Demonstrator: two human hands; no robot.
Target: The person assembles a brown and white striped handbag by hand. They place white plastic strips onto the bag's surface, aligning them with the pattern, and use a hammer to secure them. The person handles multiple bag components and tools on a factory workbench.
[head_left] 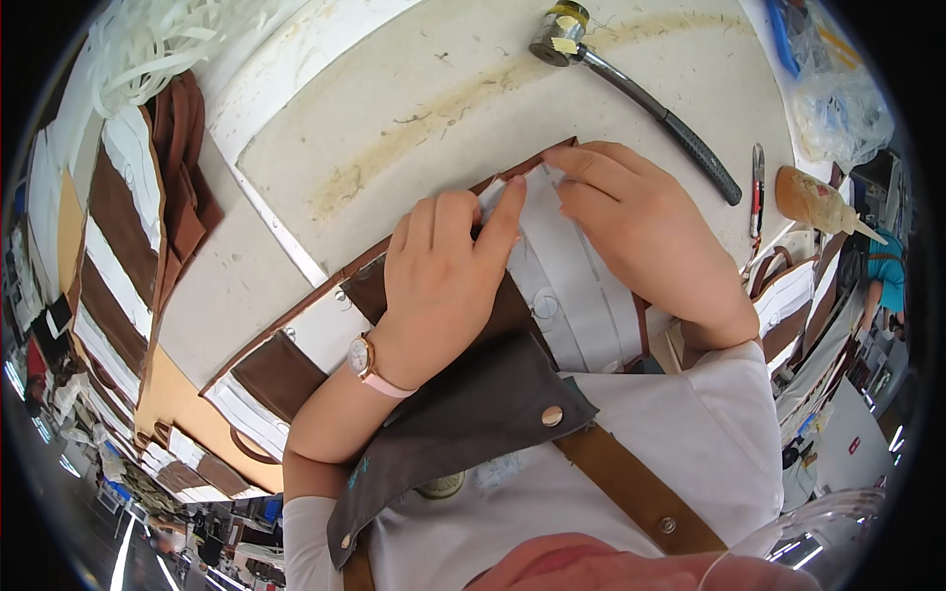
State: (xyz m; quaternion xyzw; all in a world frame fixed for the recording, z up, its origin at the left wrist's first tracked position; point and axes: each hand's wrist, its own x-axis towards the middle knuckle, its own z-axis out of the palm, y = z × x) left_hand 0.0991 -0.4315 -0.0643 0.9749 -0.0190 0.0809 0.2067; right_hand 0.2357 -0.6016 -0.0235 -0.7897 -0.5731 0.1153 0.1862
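Note:
A long brown-and-white leather-like panel point(581, 295) lies slantwise over the near part of the table, its lower part running up against my apron. Its brown border shows along the far edge, and round metal snaps sit on the white parts. My left hand point(443, 246), with a watch on the wrist, bends its fingers over that far edge while one digit presses on the white strip. Close by on the right, my right hand point(636, 212) pinches the same edge near the panel's upper corner. The fingertips of both hands are partly hidden.
A black-handled hammer point(660, 113) lies on the table beyond the right hand. To its right are a slim red-and-black tool point(757, 192) and an amber squeeze bottle point(813, 200). Striped panels point(118, 246) and brown pieces point(187, 187) are piled at left, below pale strips point(163, 49).

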